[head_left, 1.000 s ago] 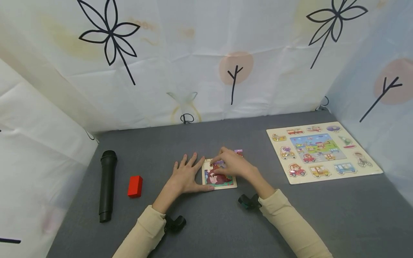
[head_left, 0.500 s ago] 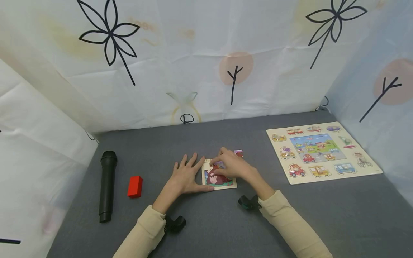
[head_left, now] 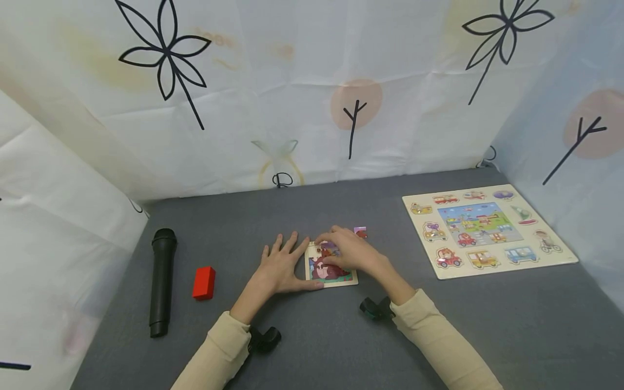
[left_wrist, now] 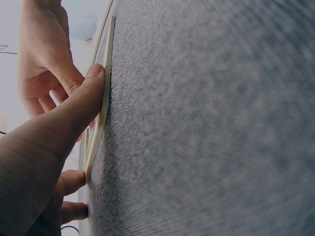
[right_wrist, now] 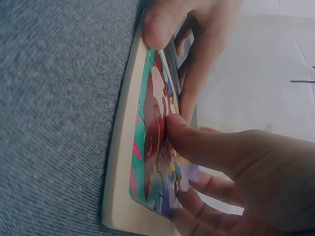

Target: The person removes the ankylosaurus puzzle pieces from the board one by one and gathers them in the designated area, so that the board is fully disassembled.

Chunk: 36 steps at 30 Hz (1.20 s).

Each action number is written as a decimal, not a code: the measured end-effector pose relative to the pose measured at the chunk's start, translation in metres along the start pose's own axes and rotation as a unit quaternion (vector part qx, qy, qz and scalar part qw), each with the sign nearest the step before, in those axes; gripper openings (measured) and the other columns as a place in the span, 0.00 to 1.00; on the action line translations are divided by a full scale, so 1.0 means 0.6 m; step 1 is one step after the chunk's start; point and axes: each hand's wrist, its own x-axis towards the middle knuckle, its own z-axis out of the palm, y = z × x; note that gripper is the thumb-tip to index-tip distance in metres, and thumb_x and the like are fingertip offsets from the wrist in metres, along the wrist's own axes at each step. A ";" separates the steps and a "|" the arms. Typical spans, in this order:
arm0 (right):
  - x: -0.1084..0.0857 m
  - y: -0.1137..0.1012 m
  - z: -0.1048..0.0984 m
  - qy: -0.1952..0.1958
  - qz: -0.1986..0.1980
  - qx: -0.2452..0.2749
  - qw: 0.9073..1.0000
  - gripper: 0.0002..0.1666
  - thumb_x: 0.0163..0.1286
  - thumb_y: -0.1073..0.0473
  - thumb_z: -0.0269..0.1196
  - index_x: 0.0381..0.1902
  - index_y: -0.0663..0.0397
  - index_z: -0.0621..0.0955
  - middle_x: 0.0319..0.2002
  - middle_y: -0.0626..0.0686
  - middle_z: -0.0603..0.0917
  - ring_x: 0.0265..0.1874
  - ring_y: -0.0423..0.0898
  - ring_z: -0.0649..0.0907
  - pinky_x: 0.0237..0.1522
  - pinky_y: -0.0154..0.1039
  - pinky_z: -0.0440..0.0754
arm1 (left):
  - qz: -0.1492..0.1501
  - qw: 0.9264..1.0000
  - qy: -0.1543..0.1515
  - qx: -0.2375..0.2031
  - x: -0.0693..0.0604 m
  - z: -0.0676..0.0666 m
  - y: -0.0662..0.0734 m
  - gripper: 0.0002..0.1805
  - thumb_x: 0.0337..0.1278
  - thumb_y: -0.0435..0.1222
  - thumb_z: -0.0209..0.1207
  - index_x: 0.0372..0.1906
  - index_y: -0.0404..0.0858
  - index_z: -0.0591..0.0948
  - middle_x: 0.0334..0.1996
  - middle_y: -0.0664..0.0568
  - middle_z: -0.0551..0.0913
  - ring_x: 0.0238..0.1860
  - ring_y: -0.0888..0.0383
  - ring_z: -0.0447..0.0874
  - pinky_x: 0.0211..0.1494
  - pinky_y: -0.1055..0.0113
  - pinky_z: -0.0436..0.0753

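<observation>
A small square wooden jigsaw puzzle with a dark red animal picture lies on the grey table. My left hand spreads over its left side, thumb resting on the near edge and a forefinger at the far left corner. Over the upper part of the puzzle, my right hand bends its fingers and thumb about a purple-toned puzzle piece, which looks slightly raised in the right wrist view. Part of that piece is hidden by the fingers. One loose puzzle piece lies just beyond the right hand.
A larger wooden vehicle puzzle board lies at the right. To the left are a red block and a black microphone. White patterned cloth hangs behind the table. Dark wrist cameras sit below each wrist.
The right hand's fingers have shifted slightly away from the thumb, toward the far edge of the puzzle. The left hand and the loose piece stay where they were.
</observation>
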 end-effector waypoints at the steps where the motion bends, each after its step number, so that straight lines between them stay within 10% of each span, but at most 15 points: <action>1: -0.001 0.000 -0.001 0.002 0.001 0.007 1.000 0.29 0.67 0.55 0.72 0.64 0.53 0.81 0.55 0.57 0.83 0.48 0.52 0.82 0.54 0.51 0.82 | 0.000 1.000 -0.001 0.000 0.000 0.000 0.000 0.63 0.45 0.74 0.64 0.83 0.53 0.54 0.83 0.43 0.51 0.82 0.31 0.45 0.77 0.27 0.54; 15: 0.001 0.012 -0.004 0.030 0.005 0.059 0.998 0.22 0.64 0.60 0.74 0.55 0.61 0.87 0.42 0.56 0.82 0.35 0.45 0.77 0.36 0.33 0.77 | -0.002 1.000 -0.002 0.000 0.001 0.001 0.002 0.63 0.45 0.74 0.64 0.83 0.52 0.54 0.83 0.43 0.51 0.82 0.31 0.45 0.77 0.27 0.55; 36: -0.005 0.021 0.001 0.040 -0.035 0.052 0.997 0.22 0.70 0.63 0.68 0.60 0.65 0.83 0.42 0.58 0.79 0.34 0.46 0.76 0.35 0.31 0.75 | 0.000 1.000 -0.001 -0.002 0.001 0.003 0.000 0.62 0.46 0.74 0.64 0.83 0.52 0.54 0.83 0.43 0.51 0.82 0.31 0.46 0.77 0.28 0.55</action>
